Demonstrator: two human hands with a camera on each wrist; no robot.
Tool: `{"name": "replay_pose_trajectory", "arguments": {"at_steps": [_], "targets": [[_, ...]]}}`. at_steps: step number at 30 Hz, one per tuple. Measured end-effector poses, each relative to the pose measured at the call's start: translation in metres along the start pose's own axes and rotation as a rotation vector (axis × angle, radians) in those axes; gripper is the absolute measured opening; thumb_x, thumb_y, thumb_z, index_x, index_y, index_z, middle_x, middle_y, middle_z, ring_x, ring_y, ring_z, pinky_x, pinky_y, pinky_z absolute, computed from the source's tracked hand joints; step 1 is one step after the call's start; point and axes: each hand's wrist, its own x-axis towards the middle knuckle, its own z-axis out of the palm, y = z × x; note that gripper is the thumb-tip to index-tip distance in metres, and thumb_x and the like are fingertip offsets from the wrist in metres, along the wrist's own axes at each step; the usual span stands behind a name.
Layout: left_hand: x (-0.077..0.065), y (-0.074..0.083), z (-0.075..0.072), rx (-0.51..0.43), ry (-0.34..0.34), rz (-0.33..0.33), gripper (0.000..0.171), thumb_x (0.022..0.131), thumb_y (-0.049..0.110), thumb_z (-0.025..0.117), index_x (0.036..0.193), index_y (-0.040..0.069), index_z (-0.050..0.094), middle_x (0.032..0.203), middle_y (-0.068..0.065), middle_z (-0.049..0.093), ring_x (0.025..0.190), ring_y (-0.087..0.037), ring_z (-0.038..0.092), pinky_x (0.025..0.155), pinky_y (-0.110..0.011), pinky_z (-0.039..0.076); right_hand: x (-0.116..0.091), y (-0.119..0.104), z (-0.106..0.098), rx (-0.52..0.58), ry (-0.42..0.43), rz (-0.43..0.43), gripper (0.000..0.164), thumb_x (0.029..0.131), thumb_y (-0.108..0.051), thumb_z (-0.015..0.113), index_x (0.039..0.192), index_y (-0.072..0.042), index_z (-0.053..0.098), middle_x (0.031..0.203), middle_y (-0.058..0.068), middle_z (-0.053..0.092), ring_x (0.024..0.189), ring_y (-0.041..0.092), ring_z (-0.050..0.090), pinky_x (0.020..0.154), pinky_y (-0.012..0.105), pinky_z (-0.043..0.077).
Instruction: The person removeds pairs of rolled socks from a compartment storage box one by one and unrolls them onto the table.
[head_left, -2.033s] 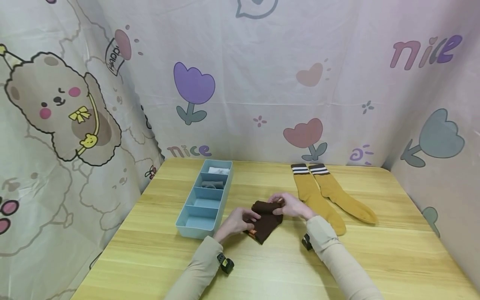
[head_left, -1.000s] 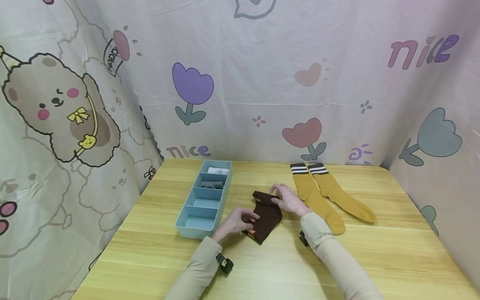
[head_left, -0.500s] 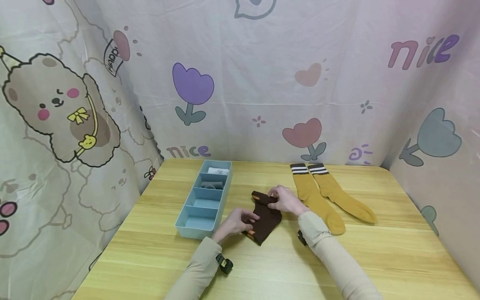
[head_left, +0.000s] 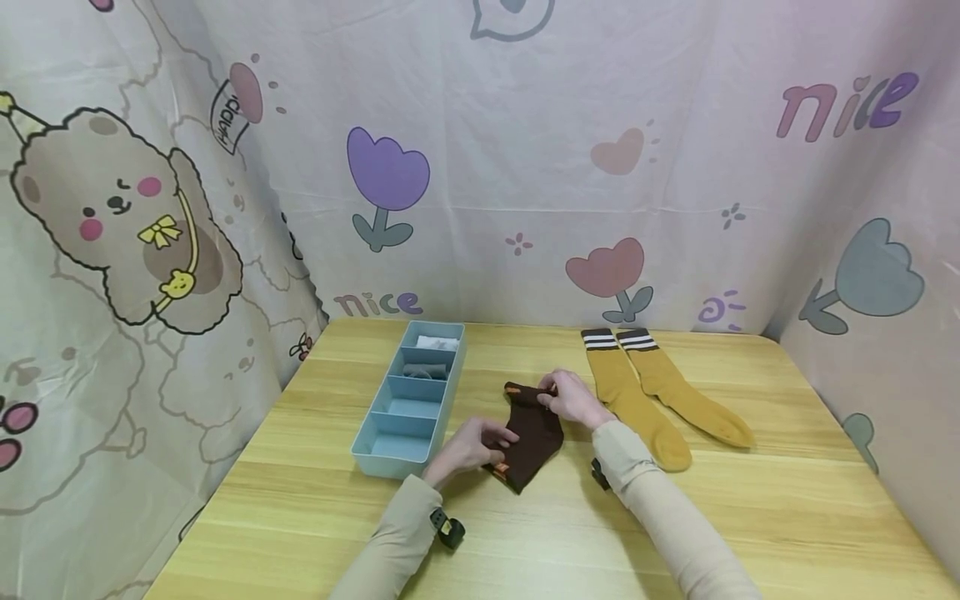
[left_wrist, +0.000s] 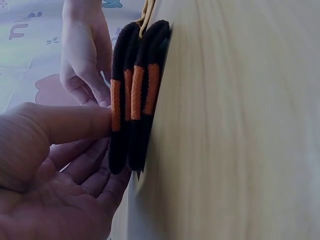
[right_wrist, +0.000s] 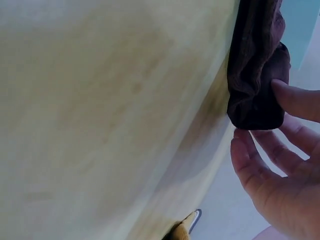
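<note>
Brown socks (head_left: 534, 442), stacked and with the upper end folded over, lie on the surface (head_left: 570, 533) at the lower centre of the head view. The left hand (head_left: 467, 446) rests loosely bent fingers on their left edge; the right hand (head_left: 576, 400) pinches the folded end. Left of centre: divided box (head_left: 392, 467). Right of centre: yellow socks (head_left: 624, 396).

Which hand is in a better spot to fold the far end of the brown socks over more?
Probably the right hand: it's at the far, folded end of the brown socks. The left hand touches the near end, by the orange patches, so it seems better placed to steady them.
</note>
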Motion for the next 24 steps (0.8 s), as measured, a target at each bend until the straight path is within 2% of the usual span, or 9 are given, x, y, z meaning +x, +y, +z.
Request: {"name": "replay_pose_trajectory", "arguments": {"at_steps": [8,14,19,24], "targets": [[-0.002,-0.001,-0.002,-0.016,-0.010,-0.003,0.038,0.075,-0.015,0.065,0.110,-0.004,0.074,0.103,-0.023,0.075,0.091,-0.021,0.069,0.056,-0.018,0.045,0.005,0.003,0.001,0.004,-0.002,0.008,0.016,0.096,-0.010,0.065,0.107,0.000,0.069,0.108,0.018,0.072,0.104,0.033,0.066,0.094,0.049,0.053],[-0.003,-0.001,-0.002,-0.036,-0.010,-0.014,0.039,0.075,-0.016,0.064,0.111,-0.004,0.074,0.102,-0.023,0.074,0.087,-0.017,0.067,0.054,-0.019,0.042,0.009,0.006,0.001,0.022,0.022,0.010,0.016,0.098,-0.008,0.061,0.110,0.000,0.067,0.103,0.018,0.071,0.096,0.031,0.067,0.088,0.047,0.054],[-0.004,-0.001,-0.002,-0.046,-0.009,-0.025,0.039,0.075,-0.016,0.064,0.111,-0.004,0.074,0.102,-0.022,0.074,0.084,-0.015,0.066,0.053,-0.019,0.042,0.011,0.007,0.002,-0.006,0.082,-0.047,0.017,0.095,0.001,0.058,0.109,-0.002,0.066,0.093,0.014,0.065,0.084,0.025,0.060,0.077,0.042,0.052],[-0.005,0.000,-0.001,-0.041,-0.007,-0.034,0.040,0.075,-0.016,0.064,0.111,-0.003,0.074,0.102,-0.022,0.074,0.083,-0.014,0.065,0.052,-0.019,0.041,0.010,0.005,0.000,0.003,0.109,-0.067,0.021,0.089,0.003,0.057,0.102,-0.005,0.072,0.096,0.013,0.063,0.088,0.025,0.059,0.081,0.042,0.051]]}}
